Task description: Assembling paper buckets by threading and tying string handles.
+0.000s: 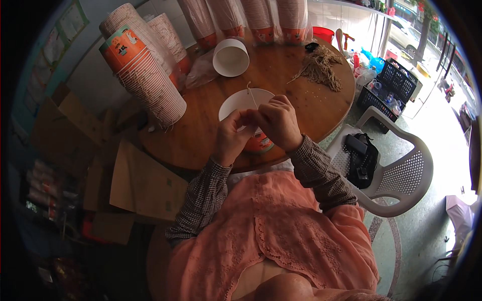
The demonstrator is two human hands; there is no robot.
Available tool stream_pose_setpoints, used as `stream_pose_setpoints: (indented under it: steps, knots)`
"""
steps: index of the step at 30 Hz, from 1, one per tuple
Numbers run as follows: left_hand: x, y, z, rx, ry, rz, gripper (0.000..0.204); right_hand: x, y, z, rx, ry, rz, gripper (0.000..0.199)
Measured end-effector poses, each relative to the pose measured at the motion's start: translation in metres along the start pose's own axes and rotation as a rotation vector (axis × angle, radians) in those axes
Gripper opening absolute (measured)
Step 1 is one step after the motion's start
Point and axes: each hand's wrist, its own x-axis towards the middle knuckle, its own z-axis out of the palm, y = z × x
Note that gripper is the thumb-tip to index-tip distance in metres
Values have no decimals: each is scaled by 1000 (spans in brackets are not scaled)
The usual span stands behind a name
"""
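Both hands, left (232, 134) and right (277, 122), pinch a thin string (250, 95) above the cup (244, 103); keeping fingertips close should steady it.

The person wears a long-sleeved shirt in a fine check of dark and pale threads, brown-grey in this light; both sleeves reach to the wrists and end in plain cuffs. Over the shirt lies a salmon-pink garment, perhaps an apron or a sleeveless top, with a woven or embroidered floral pattern and a scalloped lace edge running down the front. The left hand (232, 136) and right hand (277, 122) are bare, without gloves.
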Motion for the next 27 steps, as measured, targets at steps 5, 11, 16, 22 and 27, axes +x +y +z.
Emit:
stream_pose_setpoints:
  steps: [5,11,16,22,27]
  knots:
    - [0,-6,1,406,16,178,13,-1,2,-3,81,-48,109,19]
    - [3,-1,-3,44,-5,74,12,-5,6,-8,765,-207,505,19]
    - [2,-6,-6,50,23,102,13,-13,13,-5,798,-291,466,17]
    - [0,-10,-7,251,50,228,12,-15,12,-3,771,-248,483,12]
    - [0,-12,-4,337,111,242,12,-18,4,-2,544,-217,422,8]
